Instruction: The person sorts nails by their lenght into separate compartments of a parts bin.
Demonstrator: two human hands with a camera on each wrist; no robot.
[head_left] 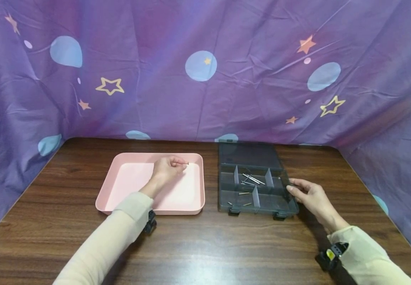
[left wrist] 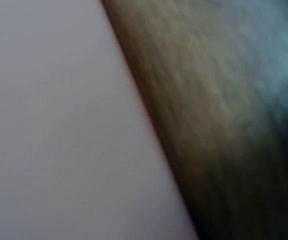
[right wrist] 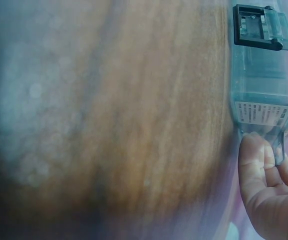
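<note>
Over the right part of a pink tray, my left hand pinches a small, thin brass-coloured metal piece between thumb and fingertips. Most of that piece is hidden by the fingers. My right hand grips the right side of a dark see-through compartment box, thumb at the rim. In the right wrist view, curled fingers hold the box end beside a printed label. Inside the box lie several long silver metal pins and several short brass-coloured pieces.
The box lid lies open toward the back. Two black latches stick out at the box front. Tray and box stand side by side on a dark wooden table, and a purple patterned cloth hangs behind.
</note>
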